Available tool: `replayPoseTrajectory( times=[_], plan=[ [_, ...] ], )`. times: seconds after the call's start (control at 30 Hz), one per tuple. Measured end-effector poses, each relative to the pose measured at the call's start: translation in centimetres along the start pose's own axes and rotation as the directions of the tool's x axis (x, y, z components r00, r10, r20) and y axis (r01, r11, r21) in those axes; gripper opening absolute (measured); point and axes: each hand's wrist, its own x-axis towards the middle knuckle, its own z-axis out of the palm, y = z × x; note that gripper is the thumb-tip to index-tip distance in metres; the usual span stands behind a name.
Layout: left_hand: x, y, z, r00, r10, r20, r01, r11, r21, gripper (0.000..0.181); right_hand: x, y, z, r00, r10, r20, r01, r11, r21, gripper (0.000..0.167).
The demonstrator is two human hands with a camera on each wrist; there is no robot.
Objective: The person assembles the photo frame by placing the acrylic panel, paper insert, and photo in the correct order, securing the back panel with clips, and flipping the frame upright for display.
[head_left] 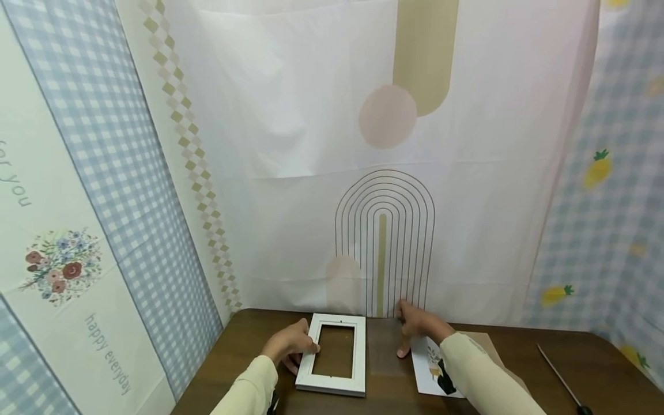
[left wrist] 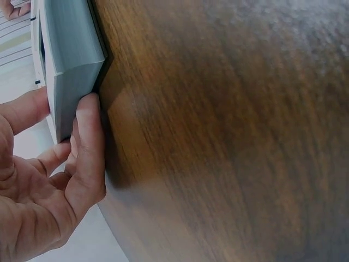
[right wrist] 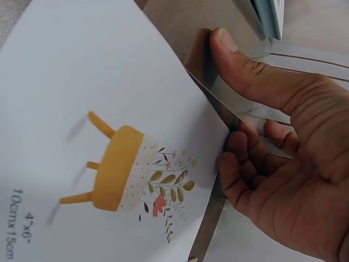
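Observation:
A white picture frame (head_left: 359, 357) lies at the table's middle, with bare table showing through its opening. My left hand (head_left: 293, 343) grips its left side; in the left wrist view, thumb and fingers (left wrist: 90, 125) hold the thick edge. Right of the frame lies a thin clear sheet (head_left: 384, 351), glass or plastic, I cannot tell which. My right hand (head_left: 412, 325) is at its right edge, the thumb (right wrist: 226, 46) against it and the other fingers curled at the edge. Beside that hand is a white insert card (right wrist: 65, 98) with a printed plant pot and size text.
A tan board (head_left: 485, 343) lies partly under the card and right forearm. Farther right a screwdriver (head_left: 560, 374) rests on the brown wooden table (head_left: 233, 346). A patterned cloth (head_left: 290, 230) hangs behind the table's far edge.

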Motion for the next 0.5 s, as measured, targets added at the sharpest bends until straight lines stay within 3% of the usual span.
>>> replayPoseTrajectory(
  times=[0.2, 0.4, 0.5],
  plan=[
    [-0.2, -0.2, 0.3, 1.000, -0.002, -0.013, 0.002, 1.000, 0.005, 0.031, -0.5, 0.0, 0.3, 0.998, -0.035, -0.050, 0.037, 0.998, 0.051, 0.084],
    [-0.3, 0.0, 0.4, 1.000, 0.009, -0.025, -0.009, 1.000, 0.020, 0.030, -0.2, 0.5, 0.1, 0.996, -0.022, -0.085, 0.031, 0.995, 0.097, 0.089],
    [-0.2, 0.1, 0.4, 0.999, 0.009, -0.036, -0.009, 1.000, 0.025, 0.030, 0.1, 1.5, -0.2, 0.995, -0.071, -0.072, 0.080, 0.987, 0.137, 0.091]
  ],
)
